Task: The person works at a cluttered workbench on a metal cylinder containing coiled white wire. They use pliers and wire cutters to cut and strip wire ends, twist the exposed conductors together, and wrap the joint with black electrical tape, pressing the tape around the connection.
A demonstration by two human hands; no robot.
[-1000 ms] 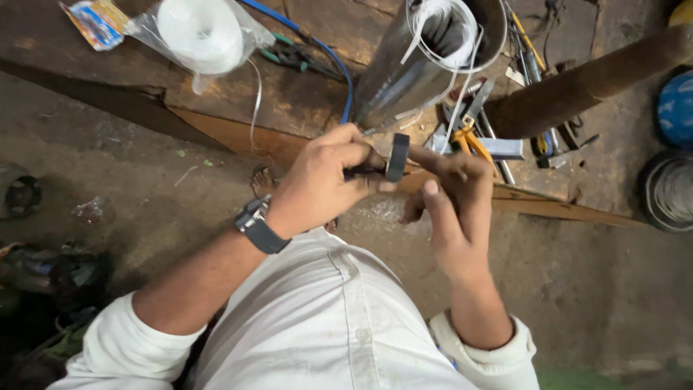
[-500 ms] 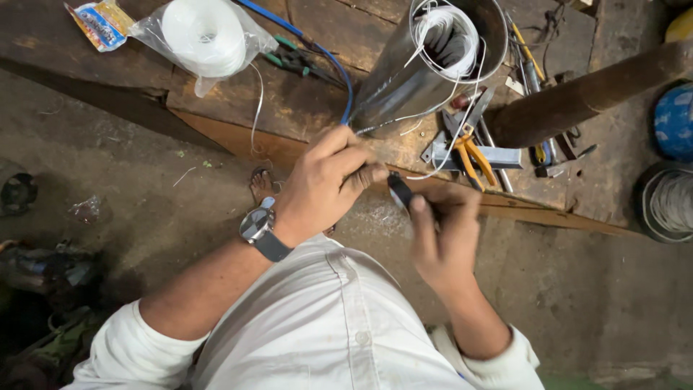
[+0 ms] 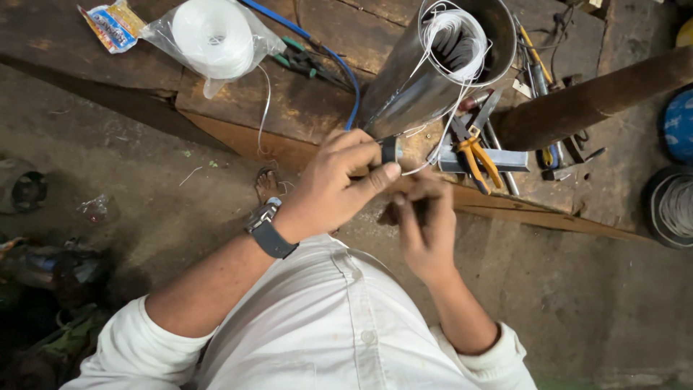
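Left hand (image 3: 339, 184) pinches black tape roll (image 3: 389, 149), edge-on, axis sideways; right hand (image 3: 422, 217) curled beside.

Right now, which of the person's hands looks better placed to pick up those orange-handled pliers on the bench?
Probably the right hand. It is nearer to the orange-handled pliers, just below them at the bench edge. The left hand is pinching a small dark roll and sits farther from them.

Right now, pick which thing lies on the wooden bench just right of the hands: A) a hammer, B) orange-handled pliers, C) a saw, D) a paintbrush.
B: the orange-handled pliers lie on the wooden bench beside the metal cylinder, just right of the left hand and right hand.
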